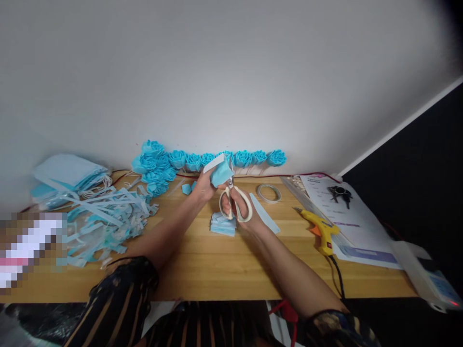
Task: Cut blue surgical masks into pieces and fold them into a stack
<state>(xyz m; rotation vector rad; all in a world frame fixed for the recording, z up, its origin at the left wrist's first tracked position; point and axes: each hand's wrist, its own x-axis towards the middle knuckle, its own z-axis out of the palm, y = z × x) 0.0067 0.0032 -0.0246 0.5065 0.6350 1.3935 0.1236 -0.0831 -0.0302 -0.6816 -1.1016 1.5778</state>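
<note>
My left hand (pixel 205 185) grips a light-blue folded piece of material (pixel 221 173) with a white strip along its upper edge, held up above the table. My right hand (pixel 240 207) has its fingers through the cream handles of the scissors (pixel 236 205). The scissor blades point up and away, at the right edge of the blue piece. A small stack of pleated blue pieces (pixel 223 224) lies just below my hands. Small cut blue bits (pixel 186 189) lie left of them, and a long pale-blue strip (pixel 265 214) lies to the right.
Blue flowers (pixel 193 161) line the wall, bunched at left (pixel 154 166). Far left are stacked blue sheets (pixel 70 171) and a heap of strips (pixel 108 221). Rightward lie a tape roll (pixel 268 193), a yellow glue gun (pixel 321 231), papers (pixel 340 217), keys (pixel 340 193) and a white device (pixel 427 277).
</note>
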